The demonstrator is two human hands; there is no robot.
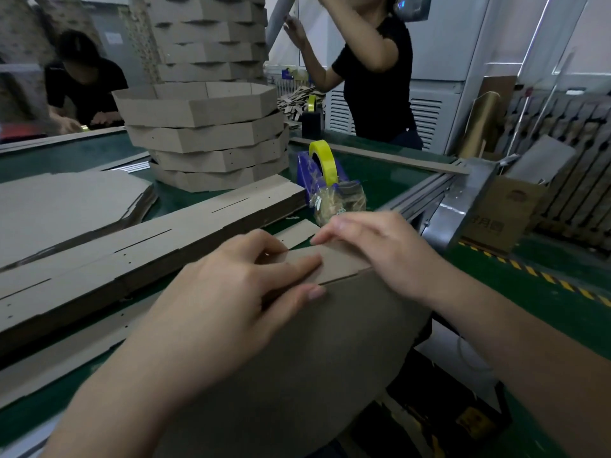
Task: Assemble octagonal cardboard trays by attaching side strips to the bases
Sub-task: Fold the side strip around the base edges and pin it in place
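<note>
Packaging workshop: stacked cardboard trays, tape dispenser, workers

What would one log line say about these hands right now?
step: fitting side strip to base | left hand: presses side strip | right hand: fingertips on side strip edge | tape dispenser: behind, untouched

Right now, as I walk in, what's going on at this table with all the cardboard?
The person wearing the camera is building a tray. The left hand presses a side strip against the edge of a cardboard base, and the right hand has its fingertips on the strip's far edge. Finished trays are stacked behind, beside a tape dispenser with yellow tape. More long strips lie waiting to the left.
</note>
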